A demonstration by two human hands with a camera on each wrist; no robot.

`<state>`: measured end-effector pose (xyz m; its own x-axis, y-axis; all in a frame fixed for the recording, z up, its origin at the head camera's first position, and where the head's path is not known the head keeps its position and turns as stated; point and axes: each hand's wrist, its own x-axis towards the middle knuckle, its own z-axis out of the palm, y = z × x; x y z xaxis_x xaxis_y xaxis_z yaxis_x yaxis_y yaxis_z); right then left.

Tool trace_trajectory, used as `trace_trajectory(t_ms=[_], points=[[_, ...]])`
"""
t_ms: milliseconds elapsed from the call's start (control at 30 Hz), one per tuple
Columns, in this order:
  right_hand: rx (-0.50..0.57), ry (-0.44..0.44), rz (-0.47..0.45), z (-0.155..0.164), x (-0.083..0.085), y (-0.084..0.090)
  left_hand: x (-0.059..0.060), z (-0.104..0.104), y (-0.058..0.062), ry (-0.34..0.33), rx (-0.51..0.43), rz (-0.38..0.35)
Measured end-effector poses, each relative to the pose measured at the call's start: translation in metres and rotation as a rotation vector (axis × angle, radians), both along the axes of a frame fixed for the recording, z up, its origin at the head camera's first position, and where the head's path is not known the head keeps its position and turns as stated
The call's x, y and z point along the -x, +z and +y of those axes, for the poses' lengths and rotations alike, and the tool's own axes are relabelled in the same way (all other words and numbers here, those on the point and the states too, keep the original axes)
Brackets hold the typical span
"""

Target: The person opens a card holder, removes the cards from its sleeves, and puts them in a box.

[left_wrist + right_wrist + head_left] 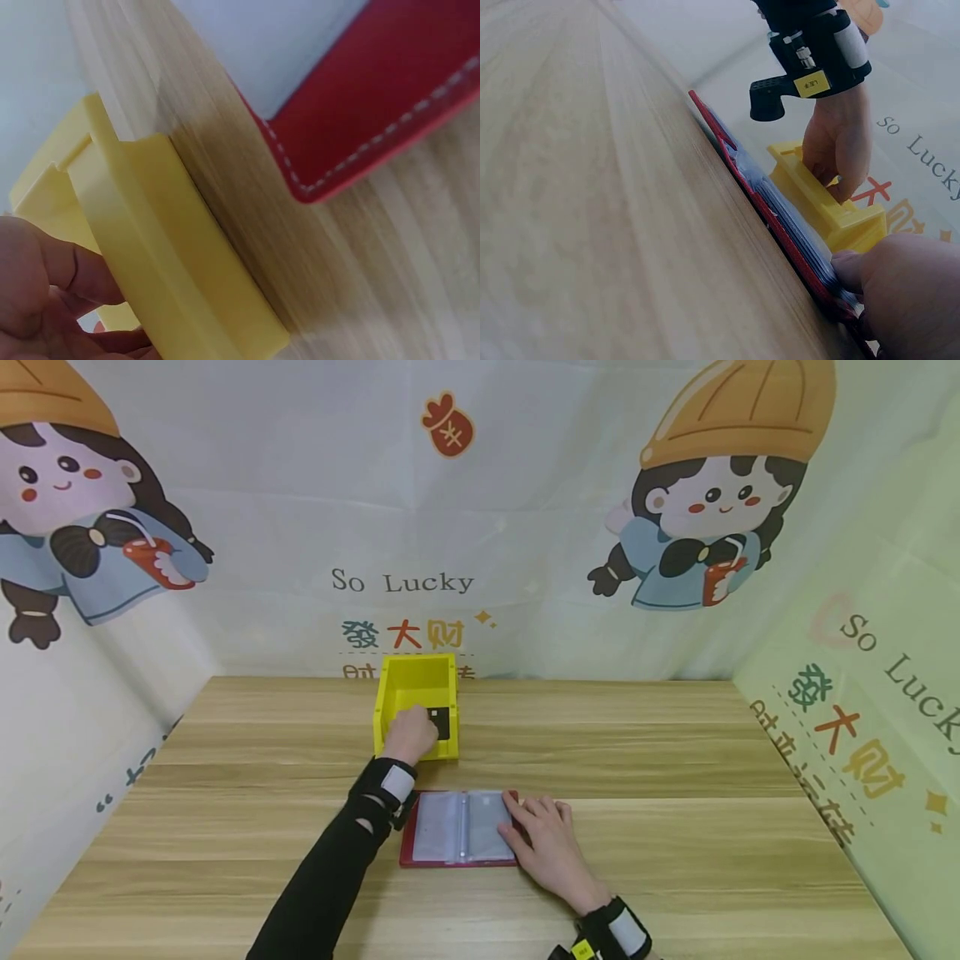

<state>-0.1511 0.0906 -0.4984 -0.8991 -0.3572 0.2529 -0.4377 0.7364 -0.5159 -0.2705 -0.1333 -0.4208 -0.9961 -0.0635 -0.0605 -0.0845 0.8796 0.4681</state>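
One yellow open-topped box (417,703) and one red card album (459,829), opened flat, are shown on the wooden desk (675,777), the box just behind the album. One black card (440,723) is seen inside the box. The left hand (410,733) is reached into the box with fingers curled at the card; whether the card is actually pinched cannot be told. The right hand (546,843) is laid flat, fingers spread, on the album's right page. A printed cartoon backdrop (480,510) encloses the desk.
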Motion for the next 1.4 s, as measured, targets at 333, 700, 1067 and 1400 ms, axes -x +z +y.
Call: trace_trajectory(t_ms=[333,700,1067,1400], points=[[0.004,0.000,0.019,0.000,0.000,-0.001,-0.038,-0.001,0.006,-0.080,-0.172,0.259],[0.012,0.004,0.038,0.000,0.000,-0.002,-0.106,0.010,-0.010,-0.208,-0.308,0.144],[0.041,0.017,0.031,0.003,0.003,-0.001,-0.125,0.004,-0.027,-0.293,-0.397,-0.042],[-0.030,0.022,-0.072,0.001,0.019,0.012,-0.127,0.004,-0.033,-0.344,-0.420,-0.029]])
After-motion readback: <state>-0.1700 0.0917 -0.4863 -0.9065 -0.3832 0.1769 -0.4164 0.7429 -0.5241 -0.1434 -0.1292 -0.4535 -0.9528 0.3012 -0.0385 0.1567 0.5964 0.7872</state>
